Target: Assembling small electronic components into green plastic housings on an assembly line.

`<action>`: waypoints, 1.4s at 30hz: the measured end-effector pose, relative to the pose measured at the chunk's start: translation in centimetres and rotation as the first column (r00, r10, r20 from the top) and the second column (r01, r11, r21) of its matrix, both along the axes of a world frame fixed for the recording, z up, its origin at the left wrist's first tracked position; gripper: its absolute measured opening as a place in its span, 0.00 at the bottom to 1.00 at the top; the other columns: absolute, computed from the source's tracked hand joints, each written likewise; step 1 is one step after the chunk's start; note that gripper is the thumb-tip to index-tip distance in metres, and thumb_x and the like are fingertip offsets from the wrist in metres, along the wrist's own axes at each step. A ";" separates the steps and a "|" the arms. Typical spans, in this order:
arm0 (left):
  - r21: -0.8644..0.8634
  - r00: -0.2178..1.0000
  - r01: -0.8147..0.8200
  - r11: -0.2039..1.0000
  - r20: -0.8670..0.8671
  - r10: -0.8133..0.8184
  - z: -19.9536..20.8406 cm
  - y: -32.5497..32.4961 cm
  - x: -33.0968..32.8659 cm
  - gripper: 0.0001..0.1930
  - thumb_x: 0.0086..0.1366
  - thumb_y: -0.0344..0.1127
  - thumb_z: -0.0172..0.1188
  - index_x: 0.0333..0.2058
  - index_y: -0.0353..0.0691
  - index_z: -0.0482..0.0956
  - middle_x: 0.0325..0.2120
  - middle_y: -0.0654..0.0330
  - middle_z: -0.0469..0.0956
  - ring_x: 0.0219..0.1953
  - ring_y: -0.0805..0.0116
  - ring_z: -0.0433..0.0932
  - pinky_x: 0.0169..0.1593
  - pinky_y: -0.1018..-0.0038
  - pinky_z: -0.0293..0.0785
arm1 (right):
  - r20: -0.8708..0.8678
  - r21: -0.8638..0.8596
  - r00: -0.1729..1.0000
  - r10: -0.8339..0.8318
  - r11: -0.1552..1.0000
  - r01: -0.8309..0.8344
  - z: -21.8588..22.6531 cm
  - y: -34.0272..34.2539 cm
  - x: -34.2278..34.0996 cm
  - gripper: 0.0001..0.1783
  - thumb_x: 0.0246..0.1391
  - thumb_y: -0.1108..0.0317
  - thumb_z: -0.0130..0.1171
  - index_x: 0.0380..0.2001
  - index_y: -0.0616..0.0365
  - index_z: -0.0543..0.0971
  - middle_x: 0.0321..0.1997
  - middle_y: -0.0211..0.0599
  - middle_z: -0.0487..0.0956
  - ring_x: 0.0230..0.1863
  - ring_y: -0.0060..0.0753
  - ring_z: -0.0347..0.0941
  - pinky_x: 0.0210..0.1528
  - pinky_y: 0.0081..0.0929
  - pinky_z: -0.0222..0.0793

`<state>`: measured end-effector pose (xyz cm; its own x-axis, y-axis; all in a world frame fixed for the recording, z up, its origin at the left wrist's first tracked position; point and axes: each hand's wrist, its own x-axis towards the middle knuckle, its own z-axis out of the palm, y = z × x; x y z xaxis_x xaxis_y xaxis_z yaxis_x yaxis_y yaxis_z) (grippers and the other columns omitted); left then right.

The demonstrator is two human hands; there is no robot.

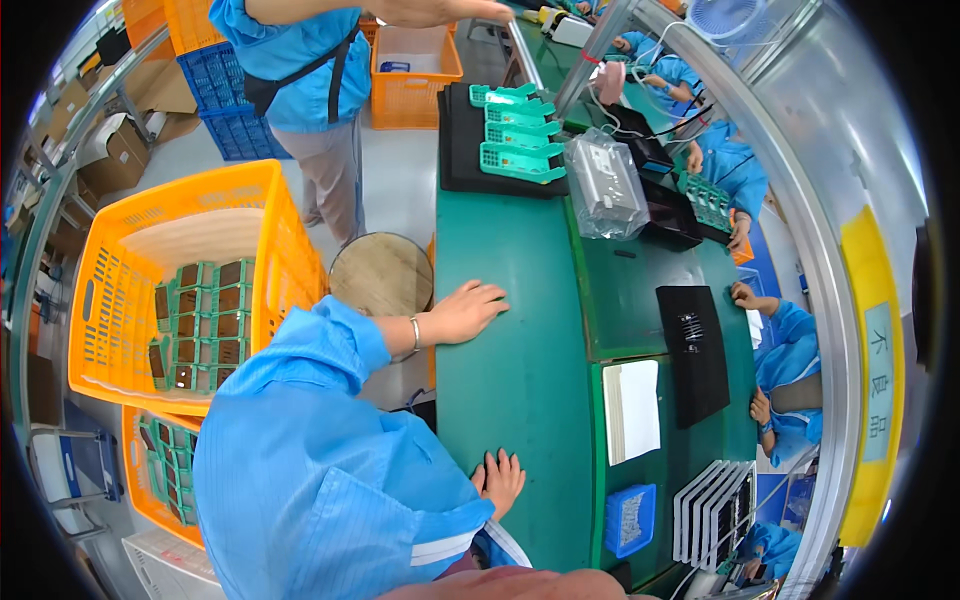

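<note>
My left hand [465, 312], a band on its wrist, rests palm down on the green tabletop [510, 390], near its left edge. Its fingers are stretched out with nothing held. Closer to my body, my right hand [500, 482] lies on the same surface, fingers apart and holding nothing. To the right of both hands are a white notepad [633, 410] and a blue bin [630, 520] of small parts. Farther right lies a black mat [693, 353] with several small light pieces on it.
Green plastic holders [522, 135] sit on black foam at the table's far end, beside a plastic-wrapped package [606, 185]. An orange crate [180, 225] holds green trays, left of a round stool [382, 274]. White-edged panels [705, 515] stand near right. Co-workers are across and beyond.
</note>
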<state>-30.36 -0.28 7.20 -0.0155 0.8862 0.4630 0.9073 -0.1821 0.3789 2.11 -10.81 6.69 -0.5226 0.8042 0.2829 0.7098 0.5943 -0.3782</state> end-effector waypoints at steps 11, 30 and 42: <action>-0.064 0.953 -0.050 0.997 0.295 0.066 -0.5 0.6 0.4 0.11 0.59 0.30 0.51 0.40 0.40 0.75 0.46 0.56 0.72 0.51 0.60 0.69 0.56 0.64 0.59 | -0.010 -0.007 1.000 0.003 1.000 -0.003 1.1 -0.6 -0.3 0.14 0.46 0.66 0.55 0.38 0.53 0.79 0.49 0.39 0.74 0.55 0.48 0.64 0.60 0.50 0.50; 0.942 -0.097 0.268 -0.204 -0.184 -0.978 31.5 -9.1 17.8 0.18 0.58 0.25 0.53 0.49 0.34 0.69 0.45 0.44 0.71 0.38 0.53 0.77 0.35 0.68 0.75 | 0.088 -0.123 0.996 -0.007 0.992 0.017 -3.9 0.3 2.2 0.15 0.46 0.63 0.56 0.39 0.51 0.79 0.44 0.35 0.75 0.43 0.43 0.70 0.45 0.44 0.63; 0.913 -0.169 0.329 -0.240 -0.193 -0.966 30.3 -8.6 17.0 0.10 0.60 0.33 0.56 0.38 0.35 0.78 0.44 0.42 0.72 0.36 0.56 0.78 0.33 0.73 0.78 | -0.036 -0.357 0.996 -0.086 0.932 0.068 -2.8 -0.2 1.8 0.15 0.47 0.63 0.55 0.39 0.52 0.79 0.45 0.36 0.75 0.45 0.43 0.69 0.48 0.45 0.62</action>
<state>-13.41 -8.89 37.49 -0.1356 -0.1561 0.9784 -0.5651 -0.7989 -0.2058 3.89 -11.03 3.91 -0.4477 0.8942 -0.0045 0.7226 0.3588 -0.5909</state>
